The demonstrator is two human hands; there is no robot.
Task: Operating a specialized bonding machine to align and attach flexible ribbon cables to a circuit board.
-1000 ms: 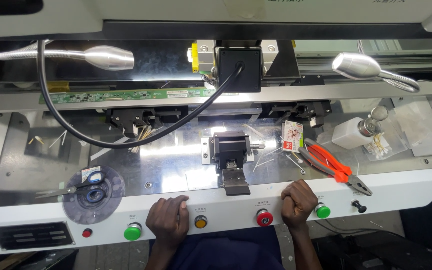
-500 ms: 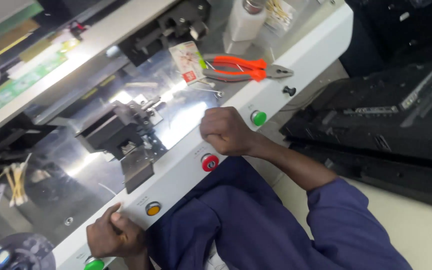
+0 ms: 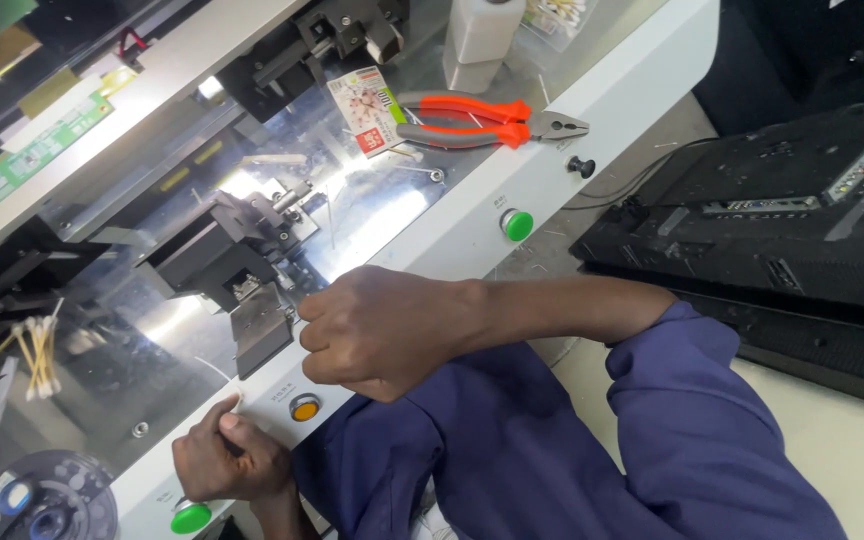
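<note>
Two hands sat low on the white panel: the left hand (image 3: 230,460) pinched a thin white strand (image 3: 214,371) at lower left, the right hand (image 3: 384,332) fisted, empty, mid-frame. Orange pliers (image 3: 487,118) lay untouched upper centre; the strand was not yet fed into the black fixture (image 3: 214,255).

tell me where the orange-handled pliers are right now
In the head view, the orange-handled pliers lie at upper centre on the shiny machine deck, beside a small printed card and above the green button.

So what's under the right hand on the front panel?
The right hand rests closed on the white front panel, between the yellow button and green button. Whatever lies beneath the hand is covered.
</note>
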